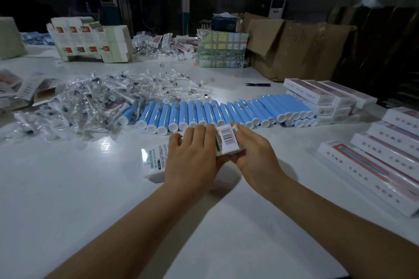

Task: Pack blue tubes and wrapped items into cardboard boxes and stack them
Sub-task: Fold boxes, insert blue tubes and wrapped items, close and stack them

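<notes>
A white printed carton point(154, 161) with green lettering lies across the table's middle. My left hand point(192, 156) grips its middle from above. My right hand point(251, 154) holds the carton's right end, where a barcode panel point(227, 138) faces up and a small flap sticks out by my thumb. Just beyond my hands runs a long row of blue tubes point(204, 113) with white caps. To the left of the tubes lies a heap of clear-wrapped items point(95, 102).
Closed white cartons are stacked at the right point(383, 165) and beyond the tubes' right end point(326, 95). Flat unfolded cartons point(88, 41) stand at the back left. A taped parcel point(221, 50), brown cardboard boxes point(294, 45) and small dark snips point(257, 84) lie farther back.
</notes>
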